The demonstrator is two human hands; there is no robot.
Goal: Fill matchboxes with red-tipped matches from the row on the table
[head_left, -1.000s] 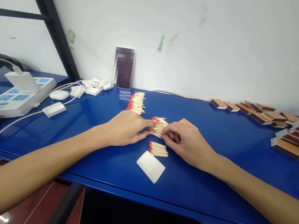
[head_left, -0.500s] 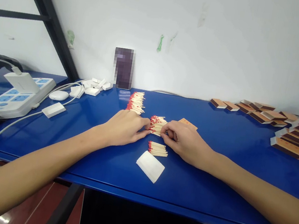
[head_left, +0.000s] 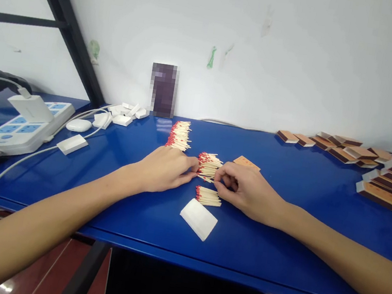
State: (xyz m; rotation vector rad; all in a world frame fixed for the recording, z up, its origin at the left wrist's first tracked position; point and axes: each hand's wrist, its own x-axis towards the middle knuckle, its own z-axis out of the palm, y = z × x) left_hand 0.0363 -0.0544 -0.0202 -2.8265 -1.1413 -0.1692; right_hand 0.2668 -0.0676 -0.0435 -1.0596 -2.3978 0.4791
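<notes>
A middle pile of matches (head_left: 209,165) with red heads to the left lies between my two hands. My left hand (head_left: 170,170) rests at the head side, thumb and index finger closed at the red tips of the matches nearest me. From the right, my right hand (head_left: 244,189) pinches the plain ends of these front matches (head_left: 206,179); how many is hidden by the fingers. A smaller, neat row of matches (head_left: 208,196) lies closer to me. Below that sits a white matchbox tray (head_left: 199,219). Behind my right hand an orange matchbox sleeve (head_left: 247,162) shows partly.
Another long pile of matches (head_left: 180,136) lies farther back. Several matchboxes (head_left: 378,195) are stacked at the right, and white trays (head_left: 122,120) at the back left. A power strip (head_left: 25,129) with cables occupies the left. A blurred dark rectangular object (head_left: 163,90) leans on the wall.
My right hand has shifted slightly right and toward me. The front matches of the middle pile now lie a little apart from it. My left hand has barely moved.
</notes>
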